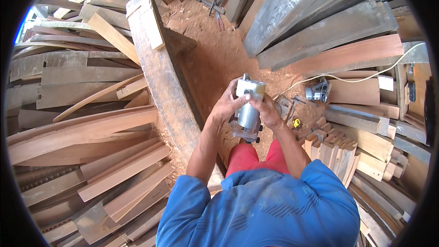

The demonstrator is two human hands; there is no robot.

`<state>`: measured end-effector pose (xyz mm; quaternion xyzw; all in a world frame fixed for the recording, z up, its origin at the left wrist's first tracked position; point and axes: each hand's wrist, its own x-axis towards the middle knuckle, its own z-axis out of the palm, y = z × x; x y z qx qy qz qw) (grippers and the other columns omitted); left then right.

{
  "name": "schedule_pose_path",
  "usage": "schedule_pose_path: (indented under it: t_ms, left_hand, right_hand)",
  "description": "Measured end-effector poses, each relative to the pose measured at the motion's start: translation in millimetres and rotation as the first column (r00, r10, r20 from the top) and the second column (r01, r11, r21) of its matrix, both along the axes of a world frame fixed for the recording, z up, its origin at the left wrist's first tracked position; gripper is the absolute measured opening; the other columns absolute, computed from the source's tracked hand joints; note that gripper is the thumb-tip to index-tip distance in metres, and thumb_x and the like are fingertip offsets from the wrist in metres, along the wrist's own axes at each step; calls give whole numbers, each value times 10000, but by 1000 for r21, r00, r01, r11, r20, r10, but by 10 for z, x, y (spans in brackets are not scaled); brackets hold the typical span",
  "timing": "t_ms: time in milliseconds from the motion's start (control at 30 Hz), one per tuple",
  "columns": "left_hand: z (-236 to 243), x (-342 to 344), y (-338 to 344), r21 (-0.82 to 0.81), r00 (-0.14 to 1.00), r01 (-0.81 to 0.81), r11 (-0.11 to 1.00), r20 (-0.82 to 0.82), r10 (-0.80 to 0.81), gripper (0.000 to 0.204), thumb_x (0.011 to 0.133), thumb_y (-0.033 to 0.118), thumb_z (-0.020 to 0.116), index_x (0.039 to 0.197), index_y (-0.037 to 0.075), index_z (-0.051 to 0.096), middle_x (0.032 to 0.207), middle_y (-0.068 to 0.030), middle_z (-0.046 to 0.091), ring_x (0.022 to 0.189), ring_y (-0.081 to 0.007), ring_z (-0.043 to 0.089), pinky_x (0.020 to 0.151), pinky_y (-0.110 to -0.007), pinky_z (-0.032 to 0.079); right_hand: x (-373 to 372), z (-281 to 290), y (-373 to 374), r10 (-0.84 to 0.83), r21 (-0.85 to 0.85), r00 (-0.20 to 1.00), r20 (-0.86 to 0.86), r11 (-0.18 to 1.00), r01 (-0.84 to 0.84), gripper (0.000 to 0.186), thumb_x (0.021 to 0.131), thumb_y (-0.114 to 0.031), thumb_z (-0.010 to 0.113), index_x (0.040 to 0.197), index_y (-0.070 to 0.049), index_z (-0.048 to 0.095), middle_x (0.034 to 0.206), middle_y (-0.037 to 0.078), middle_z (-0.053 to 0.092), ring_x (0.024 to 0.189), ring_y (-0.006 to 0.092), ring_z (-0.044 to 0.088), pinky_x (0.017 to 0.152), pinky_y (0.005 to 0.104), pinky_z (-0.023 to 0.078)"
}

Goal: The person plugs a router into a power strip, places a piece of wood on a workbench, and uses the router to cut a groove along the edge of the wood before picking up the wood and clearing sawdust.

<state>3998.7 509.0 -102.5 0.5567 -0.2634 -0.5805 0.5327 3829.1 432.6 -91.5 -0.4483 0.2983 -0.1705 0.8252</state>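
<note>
We've got our left hand and right hand both wrapped round the small silver-bodied trim router with a clear base, mid-frame above the sawdusty floor. Best keep it firmly gripped, clear of the long worn wooden beam left of centre.

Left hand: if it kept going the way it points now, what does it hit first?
The left hand already wraps the silver trim router, fingers aimed across it toward the right hand on the other side. Going straight on, it meets the router body at once; depth beyond that is unclear.
</note>
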Motion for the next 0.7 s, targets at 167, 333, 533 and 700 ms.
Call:
schedule_pose_path:
  t_ms: [167,333,533,700]
  left_hand:
    - [-69,29,71,191,976,-110,975,-165,143,807,789,396,913,1352,-37,529,1176,-132,668,1062,-207,647,943,-373,536]
    - [-89,-46,218,190,976,-213,958,78,202,923,755,388,937,1391,-90,468,1237,-174,637,1144,-228,619,1000,-387,515]
    - [8,-26,317,148,869,-259,955,-395,297,824,1014,662,462,1512,10,388,1366,-223,544,1256,-312,563,1083,-511,436]
    - [-767,212,572,559,538,-159,814,-642,546,713,1026,664,388,1327,32,527,1341,-245,581,1184,-391,605,1042,-586,445]
  right_hand:
    - [87,-174,196,28,170,999,28,985,-33,679,995,-501,660,1402,21,506,1246,95,619,1127,163,606,963,340,507]
    - [27,-208,448,127,124,992,16,984,-128,655,937,-320,779,1422,-4,471,1222,73,621,1106,165,620,932,337,533]
    - [-54,-56,387,117,78,991,-62,991,-112,704,793,-209,834,1389,-13,515,1178,74,655,1080,166,641,914,336,551]
    - [-208,40,530,64,-13,998,22,998,-63,801,761,-294,855,1411,1,492,1226,92,641,1091,195,634,979,362,519]
